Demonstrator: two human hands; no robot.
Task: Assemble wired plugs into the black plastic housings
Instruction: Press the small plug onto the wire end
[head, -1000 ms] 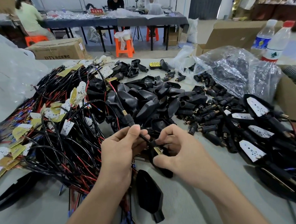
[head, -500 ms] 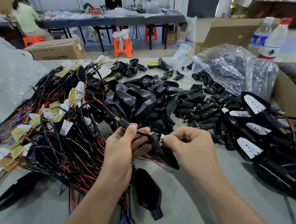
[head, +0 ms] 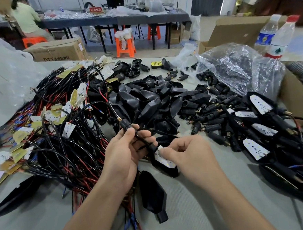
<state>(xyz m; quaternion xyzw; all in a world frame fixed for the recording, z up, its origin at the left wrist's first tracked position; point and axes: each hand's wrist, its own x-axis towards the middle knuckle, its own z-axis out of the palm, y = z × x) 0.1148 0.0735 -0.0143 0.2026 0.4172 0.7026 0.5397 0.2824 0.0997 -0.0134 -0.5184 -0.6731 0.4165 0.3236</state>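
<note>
my left hand (head: 125, 156) curls around the wired plug (head: 126, 124), thumb on top; my right hand (head: 189, 153) pinches the white board (head: 165, 162), both forearms reaching forward.

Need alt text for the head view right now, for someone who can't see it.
The left hand grips a black wired plug; right hand pinches a white board in a black housing. Wire bundles lie left, loose housings ahead.

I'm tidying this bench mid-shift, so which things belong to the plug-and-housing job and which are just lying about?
In the job: left hand gripping wired plug; right hand pinching white board in black housing; housing pile; wire bundle.
Lying about: water bottles; cardboard box; orange stool.
</note>
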